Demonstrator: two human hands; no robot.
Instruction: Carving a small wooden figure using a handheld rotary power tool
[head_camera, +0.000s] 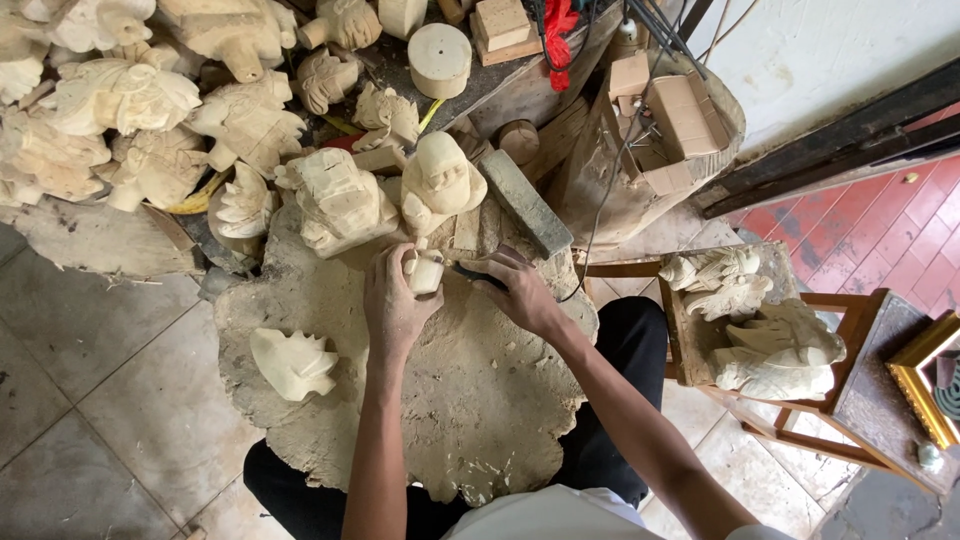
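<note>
Two hands closed: left (393, 305) grips small wood carving (425, 274), right (520, 290) pinches dark-handled tool (472, 273) w/ tip on it.

You are sitting in a woodcarving workshop, and almost everything around you says so. Your work surface is a rough, chip-strewn slab of tree trunk (470, 400) set low on a tiled floor (90, 400). A heap of pale, unfinished carved figures (150, 110) crowds the far side, with two larger half-shaped figures (385, 195) standing on the slab's edge beside a grey sharpening stone (525, 205). More carvings (770, 340) rest on a small wooden stool (840, 400) to your right, and cut wood blocks (500, 22) and a round offcut (440, 58) lie on a bench beyond.
</note>
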